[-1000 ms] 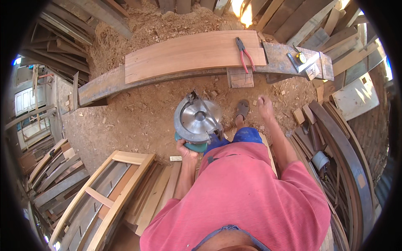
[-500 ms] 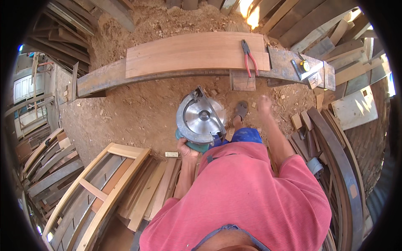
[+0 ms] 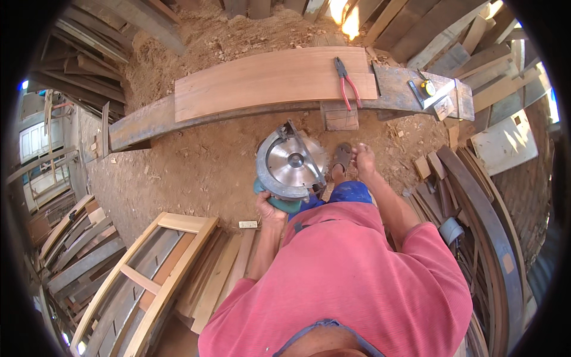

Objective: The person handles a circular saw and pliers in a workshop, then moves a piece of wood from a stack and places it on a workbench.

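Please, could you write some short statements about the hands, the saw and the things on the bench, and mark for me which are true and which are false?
1. The left hand holds the saw. True.
2. The right hand grips the tape measure. False: no tool shows in the right hand; the tape measure lies on the bench.
3. The board lies on the bench. True.
4. The saw touches the board. False: the saw is held apart from the board.
5. The pliers have red handles. True.
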`<state>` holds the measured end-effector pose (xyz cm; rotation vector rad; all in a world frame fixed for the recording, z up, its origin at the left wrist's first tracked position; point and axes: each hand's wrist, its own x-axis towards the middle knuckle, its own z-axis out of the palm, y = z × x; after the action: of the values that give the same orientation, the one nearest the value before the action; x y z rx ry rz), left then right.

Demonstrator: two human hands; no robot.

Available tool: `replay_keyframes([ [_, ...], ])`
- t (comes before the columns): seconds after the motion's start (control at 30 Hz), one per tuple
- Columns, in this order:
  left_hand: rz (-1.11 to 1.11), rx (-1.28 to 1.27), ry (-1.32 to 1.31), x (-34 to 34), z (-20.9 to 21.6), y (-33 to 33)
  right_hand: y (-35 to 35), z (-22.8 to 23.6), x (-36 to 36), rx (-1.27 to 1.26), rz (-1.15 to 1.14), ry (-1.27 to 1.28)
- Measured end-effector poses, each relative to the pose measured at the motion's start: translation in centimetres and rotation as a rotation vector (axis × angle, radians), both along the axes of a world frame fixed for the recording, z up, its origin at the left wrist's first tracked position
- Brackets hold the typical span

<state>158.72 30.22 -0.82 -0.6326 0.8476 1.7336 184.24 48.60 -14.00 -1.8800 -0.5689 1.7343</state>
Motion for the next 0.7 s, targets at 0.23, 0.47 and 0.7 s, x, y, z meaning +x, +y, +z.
replay_keyframes([
  [0.23,-0.005,-0.099,0.087,0.2,0.8,-1.5,8.4,3.6,2.3,0.797,0.425,-0.652],
  [0.47,-0.063,0.039,0.123,-0.7,1.9,-3.9,19.1,8.0,-4.7,0.984,0.842,-0.981],
  [0.7,0.006,-0.111,0.122,0.5,0.5,-3.8,20.4,10.0,-7.8,0.806,1.125,-1.042],
])
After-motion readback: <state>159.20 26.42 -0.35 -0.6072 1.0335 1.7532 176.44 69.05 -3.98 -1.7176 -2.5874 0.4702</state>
